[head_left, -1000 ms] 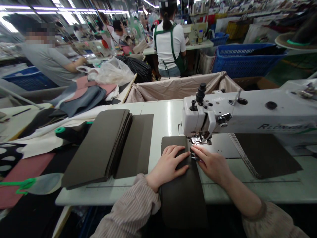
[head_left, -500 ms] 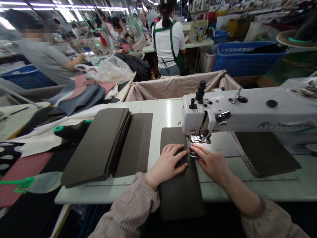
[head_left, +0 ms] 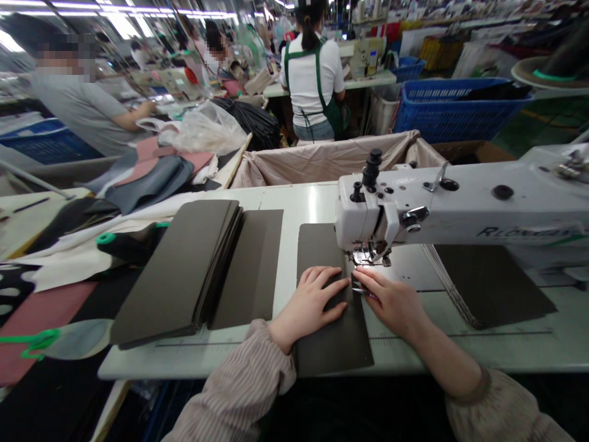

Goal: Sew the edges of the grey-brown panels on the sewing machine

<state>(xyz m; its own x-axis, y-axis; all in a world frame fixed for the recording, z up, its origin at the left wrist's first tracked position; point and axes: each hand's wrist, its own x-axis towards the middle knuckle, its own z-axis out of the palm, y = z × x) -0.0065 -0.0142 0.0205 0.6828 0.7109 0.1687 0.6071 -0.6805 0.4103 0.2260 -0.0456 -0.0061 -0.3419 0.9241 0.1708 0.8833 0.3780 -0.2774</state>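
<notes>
My left hand [head_left: 310, 308] lies flat with spread fingers on a dark grey-brown panel [head_left: 332, 350], which looks like leather or coated fabric. The panel's right edge runs under the presser foot [head_left: 370, 256] of a white sewing machine [head_left: 460, 205]. My right hand [head_left: 398, 309] rests beside that edge, just in front of the foot, its fingertips touching the seam line. Tucked under its fingers is a small pair of thread snips [head_left: 362, 290], blades pointing left over the panel. The handles are mostly hidden in the palm.
A thick stack of similar panels [head_left: 184, 264] stands on the left of the table, with one flat panel [head_left: 251, 270] beside it. Another pile [head_left: 492, 285] lies right, beneath the machine arm. Behind are a cloth-lined bin [head_left: 322, 162], a blue crate [head_left: 460, 113] and co-workers.
The panel has slid forward, away from me, under the presser foot; its near end has moved from below the table edge up to about that edge. Both hands keep nearly the same place.
</notes>
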